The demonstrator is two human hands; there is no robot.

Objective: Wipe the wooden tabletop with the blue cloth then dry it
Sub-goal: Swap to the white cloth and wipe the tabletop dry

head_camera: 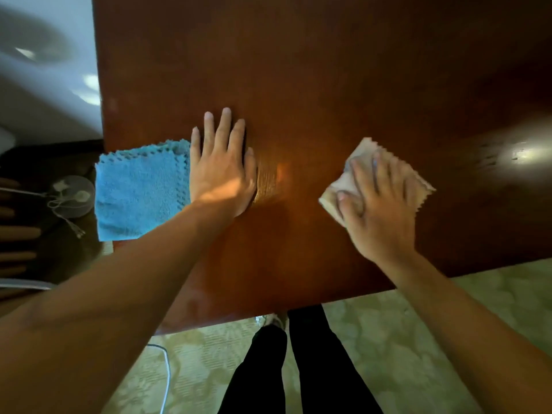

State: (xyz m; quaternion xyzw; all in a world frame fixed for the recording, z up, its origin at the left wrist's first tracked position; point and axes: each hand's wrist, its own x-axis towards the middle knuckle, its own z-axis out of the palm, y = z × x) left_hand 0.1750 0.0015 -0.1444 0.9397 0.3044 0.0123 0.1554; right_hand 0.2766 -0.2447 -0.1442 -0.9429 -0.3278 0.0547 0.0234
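The wooden tabletop point(328, 70) fills most of the view, dark reddish brown with a glossy sheen. A folded blue cloth point(140, 189) lies at its left edge, overhanging slightly. My left hand point(222, 165) rests flat on the wood just right of the blue cloth, fingers straight, its edge touching the cloth. My right hand point(379, 204) presses a folded cream cloth point(343, 183) flat against the tabletop, fingers spread over it. The frame is slightly blurred.
The table's near edge runs diagonally below my arms. Under it are my dark trouser legs point(298, 363) on a pale patterned carpet point(433, 339) with a white cable point(165, 380). A small fan point(70, 197) and wooden chair parts sit on the floor left of the table.
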